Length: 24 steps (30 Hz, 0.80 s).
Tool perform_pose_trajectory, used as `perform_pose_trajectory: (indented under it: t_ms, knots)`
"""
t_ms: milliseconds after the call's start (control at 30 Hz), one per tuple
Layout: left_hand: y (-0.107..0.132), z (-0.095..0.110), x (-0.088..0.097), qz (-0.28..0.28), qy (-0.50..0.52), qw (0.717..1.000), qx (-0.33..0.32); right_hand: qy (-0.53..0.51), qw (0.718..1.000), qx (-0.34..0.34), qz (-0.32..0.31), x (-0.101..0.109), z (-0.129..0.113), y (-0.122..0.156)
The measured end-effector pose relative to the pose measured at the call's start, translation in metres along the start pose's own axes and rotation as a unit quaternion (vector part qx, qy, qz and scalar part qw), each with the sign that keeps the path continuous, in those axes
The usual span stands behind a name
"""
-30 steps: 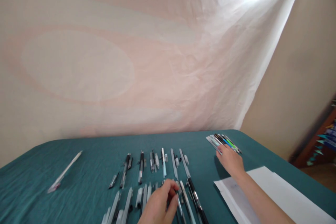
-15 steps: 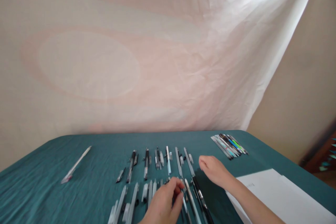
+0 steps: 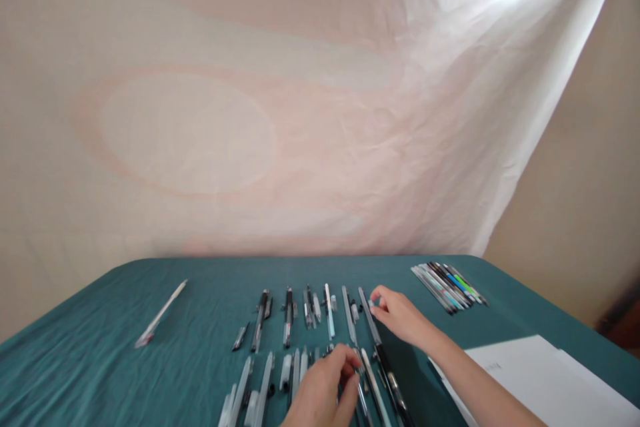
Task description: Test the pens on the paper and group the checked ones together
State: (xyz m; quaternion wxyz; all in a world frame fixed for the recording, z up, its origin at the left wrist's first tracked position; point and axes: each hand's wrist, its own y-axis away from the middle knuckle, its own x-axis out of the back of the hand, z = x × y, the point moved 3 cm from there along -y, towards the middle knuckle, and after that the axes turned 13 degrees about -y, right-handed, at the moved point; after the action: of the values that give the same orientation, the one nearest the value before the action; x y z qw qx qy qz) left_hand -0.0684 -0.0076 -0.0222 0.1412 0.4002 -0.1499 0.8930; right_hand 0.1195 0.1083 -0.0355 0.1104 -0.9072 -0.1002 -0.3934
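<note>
Two rows of pens and pen parts lie on a teal tablecloth (image 3: 200, 320): a far row (image 3: 289, 313) and a near row (image 3: 265, 387). My left hand (image 3: 325, 393) is at the bottom middle over the near row, its fingers curled and pinched on a pen there. My right hand (image 3: 400, 317) reaches in from the right to the far end of a long grey pen (image 3: 367, 313). Its thumb and fingertips are closed on a small pale cap (image 3: 371, 303). A long black pen (image 3: 389, 377) lies between my two hands.
A tidy bundle of coloured pens (image 3: 447, 283) lies at the table's far right. A single white pen (image 3: 161, 322) lies apart at the left. White paper sheets (image 3: 530, 380) lie at the near right. A pale cloth backdrop (image 3: 300, 113) hangs behind the table.
My right hand left the coloured bundle at the far right and moved left to the far row of pens. My left hand stayed on the near row.
</note>
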Motion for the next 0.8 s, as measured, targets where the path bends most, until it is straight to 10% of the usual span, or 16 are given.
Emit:
perform_pose_trajectory:
  t_ms: [800]
  knots:
    - [0.001, -0.001, -0.001, -0.003, 0.003, 1.000, -0.018, 0.041, 0.996, -0.042, 0.061, -0.017, 0.003, -0.004]
